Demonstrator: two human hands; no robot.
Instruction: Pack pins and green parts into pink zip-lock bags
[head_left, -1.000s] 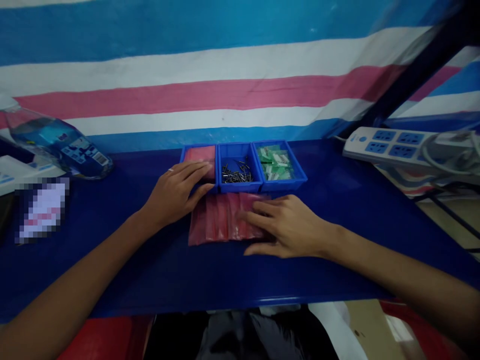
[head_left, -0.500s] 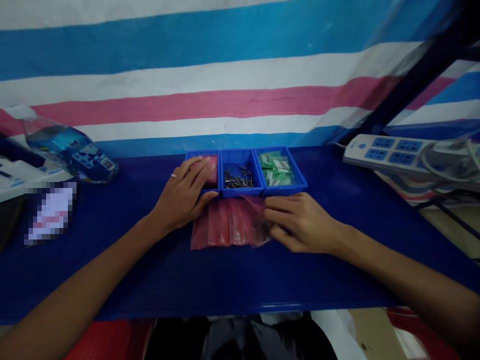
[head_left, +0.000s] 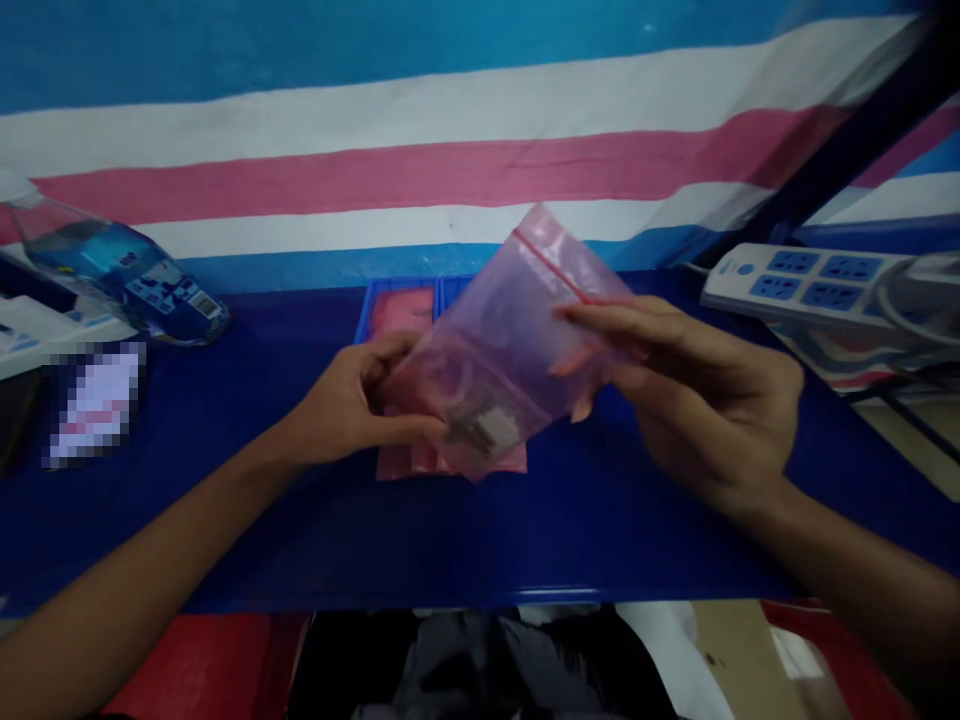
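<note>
A clear pink zip bag (head_left: 502,320) with a red seal line is held tilted above the table, with small dark and pale items in its lower corner. My left hand (head_left: 356,395) pinches that lower left part between thumb and fingers. At the upper right edge, near the seal, my right hand (head_left: 697,390) grips the bag with its fingertips. Under it, several more pink bags (head_left: 401,460) lie on the table. Behind stands a blue bin (head_left: 367,305) with pink bags inside; the bins to its right are mostly hidden by the held bag.
A white power strip (head_left: 810,285) with plugged cables lies at the right. On the left are a tilted plastic bottle (head_left: 165,290), another white strip (head_left: 67,340) and a blurred-out patch. A striped sheet (head_left: 300,180) hangs behind the blue table (head_left: 300,540).
The pink bag at my right hand has been lifted off the row on the table. My left hand has left the left bin and now holds the bag's lower part.
</note>
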